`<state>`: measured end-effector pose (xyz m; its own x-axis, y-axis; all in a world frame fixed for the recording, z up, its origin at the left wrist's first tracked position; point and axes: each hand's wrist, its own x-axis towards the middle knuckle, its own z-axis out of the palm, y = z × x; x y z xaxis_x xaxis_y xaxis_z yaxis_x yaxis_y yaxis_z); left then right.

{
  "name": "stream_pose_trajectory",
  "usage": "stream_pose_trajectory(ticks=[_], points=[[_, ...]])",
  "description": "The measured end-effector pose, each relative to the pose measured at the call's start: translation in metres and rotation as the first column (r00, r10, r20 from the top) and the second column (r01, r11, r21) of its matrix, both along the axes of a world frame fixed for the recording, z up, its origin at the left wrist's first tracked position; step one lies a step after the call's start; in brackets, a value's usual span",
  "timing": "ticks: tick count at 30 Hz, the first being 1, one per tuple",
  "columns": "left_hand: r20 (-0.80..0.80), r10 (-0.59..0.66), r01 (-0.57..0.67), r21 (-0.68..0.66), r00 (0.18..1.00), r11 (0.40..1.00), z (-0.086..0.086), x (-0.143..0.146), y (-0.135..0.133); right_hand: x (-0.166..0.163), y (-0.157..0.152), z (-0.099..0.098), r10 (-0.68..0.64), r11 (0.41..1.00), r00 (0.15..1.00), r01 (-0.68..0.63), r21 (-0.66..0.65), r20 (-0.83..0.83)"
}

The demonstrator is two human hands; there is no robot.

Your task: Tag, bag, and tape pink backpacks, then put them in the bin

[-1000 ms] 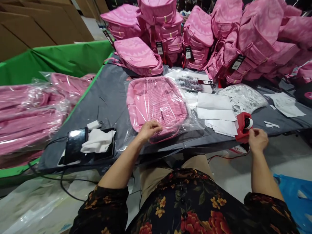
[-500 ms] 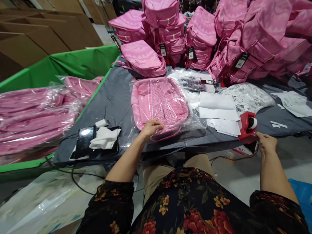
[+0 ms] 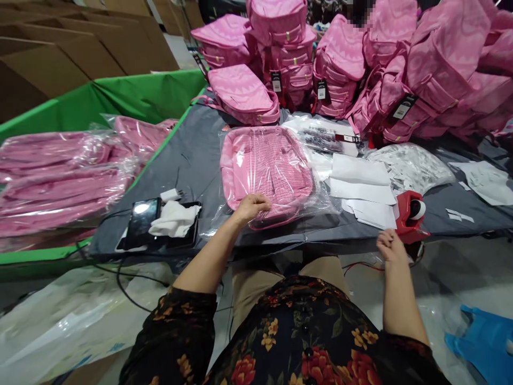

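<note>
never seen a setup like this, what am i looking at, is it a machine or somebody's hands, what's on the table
No machine: these are a person's two bare hands, filmed by one camera worn on the head, looking forward and down. That is why the dark floral sleeves come in from the bottom.

The left hand is at the near edge of a plastic-wrapped pink backpack, lying on a dark grey table. The right hand, fingers curled, is beside a red tape dispenser; whether either hand pinches anything is hard to tell. White paper sheets lie nearby, and more pink backpacks are piled behind.
</note>
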<state>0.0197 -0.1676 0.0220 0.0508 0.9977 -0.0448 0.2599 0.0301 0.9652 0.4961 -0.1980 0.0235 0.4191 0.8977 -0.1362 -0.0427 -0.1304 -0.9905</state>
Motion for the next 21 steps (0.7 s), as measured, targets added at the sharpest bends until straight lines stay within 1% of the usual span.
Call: stream_pose_trajectory(ticks=[1, 2, 3, 4, 5, 6, 7, 8, 9, 10, 11, 12, 13, 14, 15, 16, 17, 18, 19, 20, 21], points=[[-0.009, -0.002, 0.002, 0.008, 1.000, 1.000, 0.000, 0.000, 0.000, -0.025, 0.007, 0.005, 0.135, 0.990, 0.989, -0.132, 0.049, -0.060], [-0.014, -0.006, 0.006, 0.011, 1.000, 1.000, 0.000, 0.000, 0.001, -0.052, 0.014, 0.013, 0.308, 0.949, 0.945, -0.296, 0.111, -0.107], [-0.016, -0.008, 0.008, 0.009, 1.000, 1.000, 0.000, 0.001, 0.001, -0.078, 0.022, 0.023, 0.465, 0.879, 0.881, -0.449, 0.159, -0.088], [-0.017, -0.010, 0.010, 0.006, 1.000, 1.000, -0.001, 0.001, 0.001, -0.103, 0.032, 0.036, 0.599, 0.789, 0.801, -0.587, 0.184, -0.016], [-0.019, -0.012, 0.012, 0.005, 1.000, 1.000, -0.001, 0.001, 0.002, -0.128, 0.044, 0.049, 0.713, 0.674, 0.695, -0.717, 0.179, 0.096], [-0.023, -0.012, 0.012, 0.006, 1.000, 1.000, -0.001, 0.001, 0.002, -0.151, 0.058, 0.062, 0.802, 0.535, 0.551, -0.834, 0.133, 0.230], [-0.028, -0.009, 0.009, 0.008, 1.000, 1.000, 0.000, 0.002, 0.003, -0.173, 0.073, 0.075, 0.852, 0.385, 0.377, -0.921, 0.052, 0.363], [-0.033, -0.008, 0.008, 0.008, 0.999, 1.000, 0.000, 0.002, 0.003, -0.193, 0.089, 0.086, 0.858, 0.245, 0.197, -0.969, -0.041, 0.474], [-0.037, -0.011, 0.011, 0.002, 0.999, 1.000, 0.000, 0.002, 0.003, -0.212, 0.105, 0.093, 0.832, 0.121, 0.022, -0.982, -0.142, 0.554], [-0.039, -0.018, 0.018, -0.008, 0.999, 1.000, 0.000, 0.003, 0.003, -0.228, 0.120, 0.098, 0.784, 0.018, -0.143, -0.968, -0.252, 0.604], [-0.038, -0.027, 0.026, -0.019, 0.999, 0.999, 0.000, 0.003, 0.004, -0.242, 0.133, 0.100, 0.725, -0.051, -0.277, -0.935, -0.351, 0.630], [-0.036, -0.034, 0.033, -0.027, 0.999, 0.999, 0.000, 0.003, 0.004, -0.253, 0.145, 0.099, 0.671, -0.090, -0.381, -0.893, -0.440, 0.636], [-0.036, -0.039, 0.038, -0.028, 0.999, 0.999, -0.001, 0.003, 0.004, -0.261, 0.155, 0.096, 0.630, -0.093, -0.448, -0.854, -0.511, 0.634], [-0.037, -0.038, 0.038, -0.020, 0.999, 0.999, -0.001, 0.003, 0.004, -0.266, 0.162, 0.092, 0.609, -0.058, -0.473, -0.827, -0.559, 0.637], [-0.039, -0.032, 0.032, -0.007, 0.999, 0.999, -0.002, 0.003, 0.004, -0.267, 0.168, 0.088, 0.604, 0.008, -0.460, -0.813, -0.583, 0.651], [-0.043, -0.025, 0.026, 0.005, 0.999, 1.000, -0.003, 0.002, 0.004, -0.265, 0.171, 0.084, 0.610, 0.099, -0.418, -0.803, -0.587, 0.674], [-0.049, -0.020, 0.021, 0.016, 0.999, 1.000, -0.004, 0.002, 0.004, -0.261, 0.172, 0.081, 0.616, 0.202, -0.352, -0.794, -0.573, 0.705], [-0.058, -0.018, 0.020, 0.024, 0.998, 1.000, -0.005, 0.001, 0.004, -0.255, 0.170, 0.078, 0.616, 0.303, -0.273, -0.784, -0.542, 0.739], [-0.068, -0.019, 0.022, 0.033, 0.997, 0.999, -0.006, 0.001, 0.005, -0.248, 0.166, 0.076, 0.603, 0.388, -0.189, -0.779, -0.493, 0.775], [-0.079, -0.023, 0.026, 0.040, 0.997, 0.999, -0.007, 0.000, 0.005, -0.242, 0.160, 0.075, 0.586, 0.439, -0.115, -0.787, -0.433, 0.802], [-0.088, -0.028, 0.033, 0.047, 0.996, 0.998, -0.008, 0.000, 0.006, -0.237, 0.152, 0.072, 0.569, 0.453, -0.057, -0.811, -0.371, 0.820]])
